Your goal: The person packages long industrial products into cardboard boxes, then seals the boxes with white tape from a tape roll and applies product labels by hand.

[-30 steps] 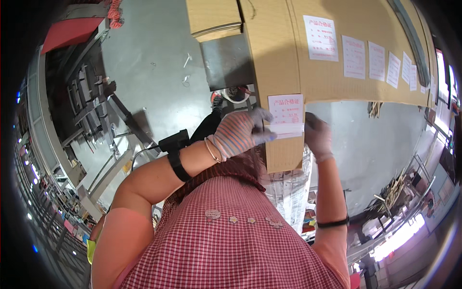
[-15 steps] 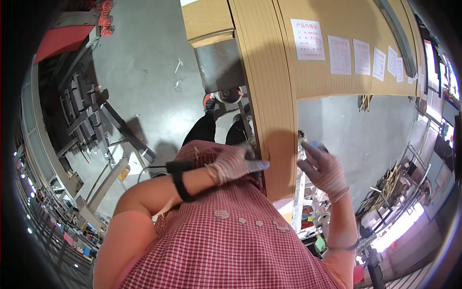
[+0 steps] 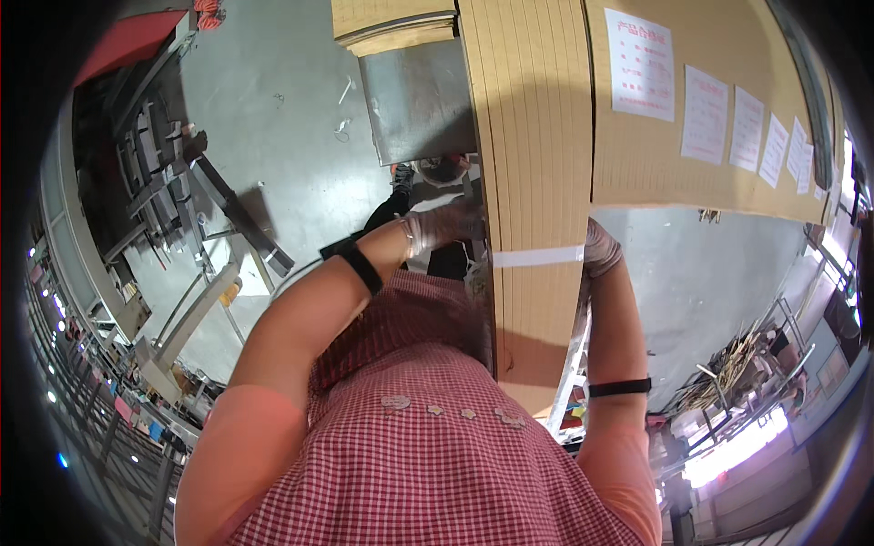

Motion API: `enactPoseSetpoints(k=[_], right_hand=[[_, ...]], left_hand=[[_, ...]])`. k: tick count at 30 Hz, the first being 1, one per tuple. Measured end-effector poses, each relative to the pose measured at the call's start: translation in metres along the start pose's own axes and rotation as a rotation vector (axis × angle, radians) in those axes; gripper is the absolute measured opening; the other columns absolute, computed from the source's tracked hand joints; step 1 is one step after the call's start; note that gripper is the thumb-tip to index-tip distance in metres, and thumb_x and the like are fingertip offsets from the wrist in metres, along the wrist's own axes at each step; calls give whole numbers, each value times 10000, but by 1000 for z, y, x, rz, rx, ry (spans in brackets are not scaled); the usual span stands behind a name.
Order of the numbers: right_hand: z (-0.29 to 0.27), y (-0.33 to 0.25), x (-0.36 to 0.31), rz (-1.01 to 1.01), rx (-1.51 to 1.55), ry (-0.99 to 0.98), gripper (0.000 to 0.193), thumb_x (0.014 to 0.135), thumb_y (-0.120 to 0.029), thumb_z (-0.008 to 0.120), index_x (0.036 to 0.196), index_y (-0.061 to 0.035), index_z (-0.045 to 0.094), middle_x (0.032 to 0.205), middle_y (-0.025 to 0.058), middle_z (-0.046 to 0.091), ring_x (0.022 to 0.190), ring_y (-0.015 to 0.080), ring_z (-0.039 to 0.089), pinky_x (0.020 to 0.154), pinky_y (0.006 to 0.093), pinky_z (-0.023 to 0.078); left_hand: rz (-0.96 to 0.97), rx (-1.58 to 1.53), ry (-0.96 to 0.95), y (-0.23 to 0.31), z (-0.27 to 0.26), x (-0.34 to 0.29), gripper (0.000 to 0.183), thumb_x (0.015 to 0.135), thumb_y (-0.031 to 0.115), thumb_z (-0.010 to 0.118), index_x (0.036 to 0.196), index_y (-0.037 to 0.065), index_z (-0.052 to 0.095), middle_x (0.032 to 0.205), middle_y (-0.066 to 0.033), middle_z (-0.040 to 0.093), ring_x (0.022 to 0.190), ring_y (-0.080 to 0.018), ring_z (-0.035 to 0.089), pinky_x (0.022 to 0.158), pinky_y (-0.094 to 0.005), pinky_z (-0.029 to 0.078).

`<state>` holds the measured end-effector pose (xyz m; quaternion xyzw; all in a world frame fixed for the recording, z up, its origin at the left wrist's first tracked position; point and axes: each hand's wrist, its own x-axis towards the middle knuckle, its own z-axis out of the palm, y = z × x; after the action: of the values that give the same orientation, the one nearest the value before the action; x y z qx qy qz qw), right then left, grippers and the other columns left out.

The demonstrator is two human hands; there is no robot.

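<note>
A long stack of brown cardboard pieces (image 3: 533,136) runs away from my body, its layered edges facing up. Across it lies a flat white strip (image 3: 539,257), reaching from side to side between my hands. My left hand (image 3: 442,226), in a thin pale glove, is at the left side of the stack, its fingers dark in shadow and hard to make out. On the opposite side my gloved right hand (image 3: 601,247) is against the cardboard by the strip's right end. Its fingers are hidden, so what either hand grips does not show.
Large cardboard sheets with white paper labels (image 3: 641,65) adjoin the stack at the far right. A dark metal plate (image 3: 419,105) and more cardboard (image 3: 393,23) lie beyond my left hand. Metal frame parts (image 3: 232,218) stand on the grey floor at left; thin sticks (image 3: 728,369) lie at right.
Both hands have moved away from me and down along the stack's sides. The white strip now shows across the cardboard. The cardboard appears shifted toward the right in view.
</note>
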<state>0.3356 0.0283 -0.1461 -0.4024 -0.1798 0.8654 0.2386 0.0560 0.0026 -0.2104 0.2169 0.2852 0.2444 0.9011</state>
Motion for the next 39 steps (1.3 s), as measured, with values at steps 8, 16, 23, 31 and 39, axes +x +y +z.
enactPoseSetpoints(k=[8,16,23,31,39], right_hand=[[144,-16,-54,-511,-1000,641,752,723,-275,799,1327,14,459,1295,274,495,1147,390,536,939,448,459],[161,1,-47,-418,-1508,771,933,653,-431,817,1409,-96,385,1395,408,258,1179,555,434,950,554,428],[201,-52,-62,-560,-1542,461,639,803,-364,707,1323,-73,478,1189,265,546,1037,413,590,838,454,497],[107,-80,-52,-106,-1459,581,216,887,-255,546,1002,-141,689,853,161,667,777,366,628,666,418,508],[90,-39,-54,-287,-901,648,384,906,-186,610,1247,-20,550,1062,197,665,969,251,663,811,342,502]], left_hand=[[-367,257,246,25,2,-22,475,882,374,679,1230,64,591,1049,-17,657,876,-78,586,758,-249,503],[391,1089,211,118,86,-87,79,821,92,636,864,27,627,795,-73,659,786,-195,657,709,-312,505],[322,1077,175,104,110,-45,410,732,338,738,1036,102,599,888,-103,673,822,-325,648,717,-393,506],[203,1232,324,113,114,-49,429,712,265,813,1038,71,612,784,-72,648,659,-206,629,635,-313,496],[123,847,627,146,91,-29,407,836,332,726,1084,39,594,882,-81,658,754,-121,637,646,-298,494]])
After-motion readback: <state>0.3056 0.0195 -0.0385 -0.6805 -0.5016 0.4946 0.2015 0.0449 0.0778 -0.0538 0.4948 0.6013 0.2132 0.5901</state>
